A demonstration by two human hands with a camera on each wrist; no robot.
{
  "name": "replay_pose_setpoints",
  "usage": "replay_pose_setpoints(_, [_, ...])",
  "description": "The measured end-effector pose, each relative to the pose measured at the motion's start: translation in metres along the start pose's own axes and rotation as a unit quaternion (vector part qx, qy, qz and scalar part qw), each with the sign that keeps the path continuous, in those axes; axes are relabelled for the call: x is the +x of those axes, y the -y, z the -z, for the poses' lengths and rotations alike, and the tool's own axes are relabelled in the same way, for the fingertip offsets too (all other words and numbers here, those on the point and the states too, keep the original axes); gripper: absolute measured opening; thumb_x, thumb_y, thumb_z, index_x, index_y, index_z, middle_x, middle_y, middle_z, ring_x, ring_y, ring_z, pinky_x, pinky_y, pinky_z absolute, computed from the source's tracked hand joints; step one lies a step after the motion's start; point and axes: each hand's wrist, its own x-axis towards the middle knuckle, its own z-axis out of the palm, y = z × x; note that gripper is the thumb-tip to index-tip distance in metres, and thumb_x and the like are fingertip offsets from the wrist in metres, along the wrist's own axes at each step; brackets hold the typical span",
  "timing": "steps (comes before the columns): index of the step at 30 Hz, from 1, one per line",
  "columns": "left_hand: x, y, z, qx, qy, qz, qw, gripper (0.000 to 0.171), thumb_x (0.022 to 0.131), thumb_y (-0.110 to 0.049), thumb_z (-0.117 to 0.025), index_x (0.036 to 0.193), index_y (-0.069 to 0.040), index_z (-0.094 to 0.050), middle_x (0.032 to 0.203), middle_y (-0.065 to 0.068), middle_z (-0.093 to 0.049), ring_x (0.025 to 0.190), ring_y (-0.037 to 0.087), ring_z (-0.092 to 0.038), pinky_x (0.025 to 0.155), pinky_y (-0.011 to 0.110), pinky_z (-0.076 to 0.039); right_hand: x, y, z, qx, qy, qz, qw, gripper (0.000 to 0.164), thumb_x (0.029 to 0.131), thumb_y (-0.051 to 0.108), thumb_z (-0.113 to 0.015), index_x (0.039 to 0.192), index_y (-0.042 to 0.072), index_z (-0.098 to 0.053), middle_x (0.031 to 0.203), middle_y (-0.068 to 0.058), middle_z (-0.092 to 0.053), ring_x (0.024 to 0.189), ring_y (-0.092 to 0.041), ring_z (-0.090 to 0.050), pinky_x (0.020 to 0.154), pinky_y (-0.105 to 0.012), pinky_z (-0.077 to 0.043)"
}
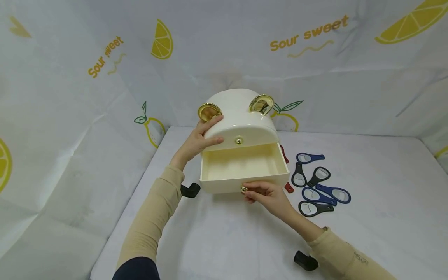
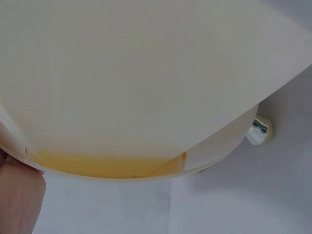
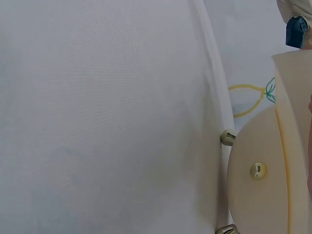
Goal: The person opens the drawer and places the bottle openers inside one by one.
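Note:
A glossy white drawer box (image 1: pixel 232 107) with two gold ear-shaped discs stands on the table. Its upper drawer front (image 1: pixel 257 134) is closed and carries a round gold knob (image 1: pixel 239 141). The lower drawer (image 1: pixel 220 186) is pulled out towards me, and its bare cream inside shows. My right hand (image 1: pixel 267 197) pinches that drawer's gold knob (image 1: pixel 244 189) between thumb and fingers. With fingers extended by the left ear disc (image 1: pixel 209 112) and the thumb across the front, my left hand (image 1: pixel 197 142) rests on the box's left side. A bit of that hand also shows in the left wrist view.
Right of the box lie several flat, paddle-shaped things with round pale centres, some blue (image 1: pixel 341 195), some black (image 1: pixel 309 209). Red pieces (image 1: pixel 289 187) show partly behind the drawer. Black bent pieces sit beside both sleeves. A lemon-printed white cloth (image 1: pixel 224 58) hangs behind the table.

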Motion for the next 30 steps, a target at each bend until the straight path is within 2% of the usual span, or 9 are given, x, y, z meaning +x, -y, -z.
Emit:
replay_pose_setpoints(7, [-0.002,-0.004,-0.001,0.000,-0.001,0.000,1.0000,0.068,0.083,-0.019,-0.071,0.141,-0.037,-0.039,0.144,0.006,-0.020,0.115,0.023,-0.040,0.094,0.037,-0.040,-0.006,0.002,-0.001,0.006,0.012,0.003,1.000,0.028,0.087,0.002,-0.061,0.110,-0.013,-0.061,0.094,-0.030,-0.065,0.078,-0.006,-0.069,0.066,-0.029,-0.056])
replay_pose_setpoints(13, [-0.002,-0.003,-0.001,0.003,-0.004,0.001,1.0000,0.066,0.082,-0.025,-0.072,0.138,-0.040,-0.042,0.142,0.005,-0.023,0.115,0.023,-0.041,0.094,0.037,-0.040,-0.009,-0.002,-0.001,-0.003,0.022,0.038,0.999,0.028,0.088,0.000,-0.059,0.113,-0.010,-0.059,0.093,-0.023,-0.067,0.081,-0.008,-0.069,0.067,-0.029,-0.056])
replay_pose_setpoints(17, [-0.002,-0.002,0.000,0.006,-0.007,-0.002,1.0000,0.067,0.079,-0.031,-0.074,0.137,-0.042,-0.042,0.142,0.006,-0.024,0.115,0.024,-0.041,0.095,0.038,-0.040,-0.009,-0.002,0.000,-0.007,0.035,0.057,0.998,0.029,0.088,-0.002,-0.057,0.116,-0.011,-0.057,0.092,-0.027,-0.066,0.081,-0.008,-0.068,0.066,-0.031,-0.056])
replay_pose_setpoints(24, [0.000,0.000,0.000,0.006,-0.008,-0.002,1.0000,0.065,0.078,-0.033,-0.074,0.135,-0.044,-0.044,0.145,0.001,-0.022,0.117,0.023,-0.041,0.097,0.040,-0.039,-0.010,0.006,0.003,-0.033,0.051,0.047,0.997,0.030,0.089,0.000,-0.058,0.118,-0.007,-0.057,0.094,-0.025,-0.065,0.080,-0.007,-0.067,0.067,-0.030,-0.056])
replay_pose_setpoints(30, [0.001,0.001,-0.001,0.003,-0.005,-0.003,1.0000,0.065,0.080,-0.030,-0.074,0.136,-0.044,-0.043,0.146,0.001,-0.021,0.118,0.024,-0.040,0.099,0.041,-0.038,-0.012,0.016,0.011,-0.064,0.058,0.055,0.995,0.030,0.089,0.001,-0.058,0.119,-0.003,-0.059,0.089,-0.019,-0.068,0.072,-0.008,-0.064,0.060,-0.029,-0.054])
